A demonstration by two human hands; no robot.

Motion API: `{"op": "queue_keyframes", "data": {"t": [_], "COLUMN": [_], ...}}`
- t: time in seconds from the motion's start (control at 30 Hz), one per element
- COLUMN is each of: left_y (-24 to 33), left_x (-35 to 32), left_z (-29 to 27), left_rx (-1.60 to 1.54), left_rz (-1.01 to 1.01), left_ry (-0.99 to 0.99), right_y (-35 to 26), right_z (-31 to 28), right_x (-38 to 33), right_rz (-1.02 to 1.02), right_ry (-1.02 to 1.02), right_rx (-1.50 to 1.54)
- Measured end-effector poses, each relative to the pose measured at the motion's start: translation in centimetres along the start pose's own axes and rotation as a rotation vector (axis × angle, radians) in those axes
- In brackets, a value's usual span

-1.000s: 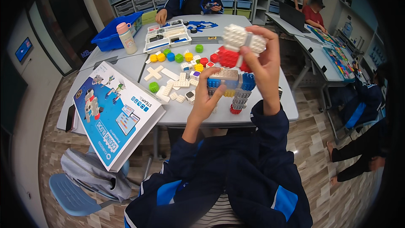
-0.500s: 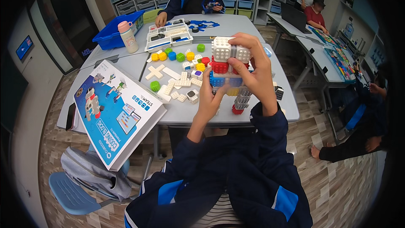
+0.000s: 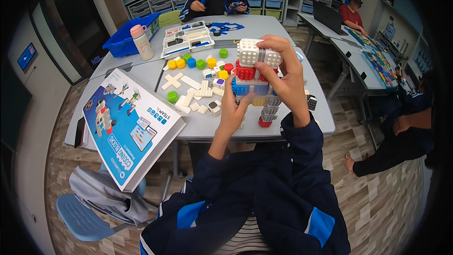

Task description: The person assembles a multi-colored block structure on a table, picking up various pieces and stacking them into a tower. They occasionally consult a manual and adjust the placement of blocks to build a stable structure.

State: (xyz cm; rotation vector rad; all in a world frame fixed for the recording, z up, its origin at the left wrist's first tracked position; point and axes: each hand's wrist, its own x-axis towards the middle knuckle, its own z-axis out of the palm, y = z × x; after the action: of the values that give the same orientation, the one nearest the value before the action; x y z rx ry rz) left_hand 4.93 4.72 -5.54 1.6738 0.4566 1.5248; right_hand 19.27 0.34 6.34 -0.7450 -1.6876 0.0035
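Right hand (image 3: 289, 82), fingers clasping white-and-red studded plastic block stack (image 3: 247, 53), upright atop blue studded plastic blocks (image 3: 243, 89); one second ago tilted, higher. Left hand (image 3: 231, 112) gripping blue blocks as before, above pale-grey table (image 3: 203, 125).

Beyond fingers (image 3: 279, 43), left: pink-capped bottle (image 3: 142, 43), blue bin (image 3: 122, 48). Nearer, left: grey backpack (image 3: 106, 192) against blue chair (image 3: 81, 218). Beyond, right: dark laptop (image 3: 329, 19).
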Motion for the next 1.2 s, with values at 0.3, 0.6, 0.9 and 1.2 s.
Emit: {"op": "queue_keyframes", "data": {"t": [0.3, 0.6, 0.9, 1.2], "left_y": [0.03, -0.01, 0.55, 0.08], "left_x": [-0.17, -0.06, -0.09, 0.00], "left_z": [-0.20, -0.08, 0.02, -0.10], "left_rx": [-0.012, 0.007, 0.000, 0.055], "left_rz": [-0.024, -0.014, -0.020, 0.020], "left_ry": [-0.020, -0.012, -0.006, -0.001], "right_y": [-0.36, 0.02, -0.29, -0.36], "right_z": [0.48, -0.18, 0.20, 0.16], "right_x": [0.44, 0.34, 0.51, 0.41], "right_rz": [0.004, -0.022, 0.004, 0.025], "right_ry": [-0.018, -0.075, -0.029, -0.041], "right_rx": [0.019, -0.035, -0.018, 0.012]}}
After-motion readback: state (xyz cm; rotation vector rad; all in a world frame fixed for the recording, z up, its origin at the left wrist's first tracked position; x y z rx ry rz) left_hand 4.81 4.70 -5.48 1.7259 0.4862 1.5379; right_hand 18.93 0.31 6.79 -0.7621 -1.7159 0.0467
